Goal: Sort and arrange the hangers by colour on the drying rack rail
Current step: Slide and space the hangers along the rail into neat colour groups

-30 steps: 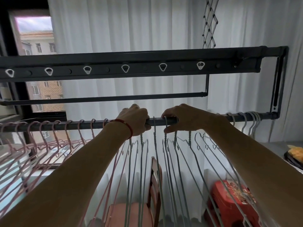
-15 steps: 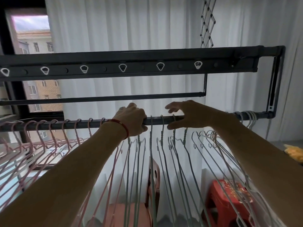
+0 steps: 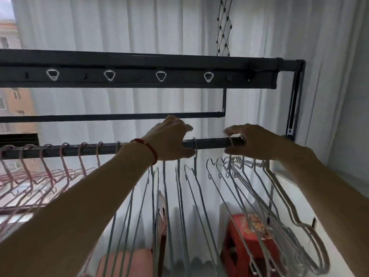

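Left hand (image 3: 169, 139) curls around the rail (image 3: 209, 142), blue-grey hangers (image 3: 179, 186) just below; right hand (image 3: 252, 141) pinches a white hanger hook (image 3: 230, 141) on the rail. Seven pink hangers (image 3: 46, 162) hang left, white bunch (image 3: 269, 196) right, uncountable.

One head-worn view looks forward and upward, close beneath the rack rail (image 3: 209, 142)

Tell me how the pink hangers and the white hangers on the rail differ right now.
The pink hangers hang at the left of the rail, their hooks spaced apart; the white hangers are bunched at the right end, by the right hand. No hand touches the pink ones. Both groups are thin wire-style hangers hooked on that rail.
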Demonstrator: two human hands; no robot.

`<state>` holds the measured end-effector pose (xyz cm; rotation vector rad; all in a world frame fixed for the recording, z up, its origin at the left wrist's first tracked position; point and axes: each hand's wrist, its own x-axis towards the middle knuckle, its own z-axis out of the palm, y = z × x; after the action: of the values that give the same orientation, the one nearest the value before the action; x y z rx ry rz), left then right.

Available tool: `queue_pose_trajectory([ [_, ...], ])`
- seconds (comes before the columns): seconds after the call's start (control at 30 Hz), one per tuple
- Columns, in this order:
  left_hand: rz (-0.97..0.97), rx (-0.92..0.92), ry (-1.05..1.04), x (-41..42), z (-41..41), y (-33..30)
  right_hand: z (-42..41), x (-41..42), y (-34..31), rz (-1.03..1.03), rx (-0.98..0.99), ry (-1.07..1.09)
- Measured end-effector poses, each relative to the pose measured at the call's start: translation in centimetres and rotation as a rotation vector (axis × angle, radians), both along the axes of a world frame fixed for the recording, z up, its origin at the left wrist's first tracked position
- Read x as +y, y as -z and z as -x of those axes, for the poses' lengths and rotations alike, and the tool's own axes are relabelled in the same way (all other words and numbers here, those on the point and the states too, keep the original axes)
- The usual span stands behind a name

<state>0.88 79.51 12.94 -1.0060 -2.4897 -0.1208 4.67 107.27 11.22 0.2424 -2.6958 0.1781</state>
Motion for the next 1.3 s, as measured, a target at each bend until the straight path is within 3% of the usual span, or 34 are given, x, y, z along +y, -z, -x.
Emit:
queue_pose_trajectory([
  [0.17, 0.146, 0.115, -0.125, 2.0, 1.1, 0.6, 1.3, 0.9, 0.6, -0.033, -0.028, -0.033],
  [0.63, -0.014, -0.107, -0.082, 0.8, 2.5, 0.2, 3.0, -2.9, 0.2, -0.100, 0.037, -0.202],
  [1.3, -0.005, -0.081, -0.095, -0.1, 2.8, 0.5, 2.8, -5.2, 0.2, -0.065, -0.033, -0.202],
])
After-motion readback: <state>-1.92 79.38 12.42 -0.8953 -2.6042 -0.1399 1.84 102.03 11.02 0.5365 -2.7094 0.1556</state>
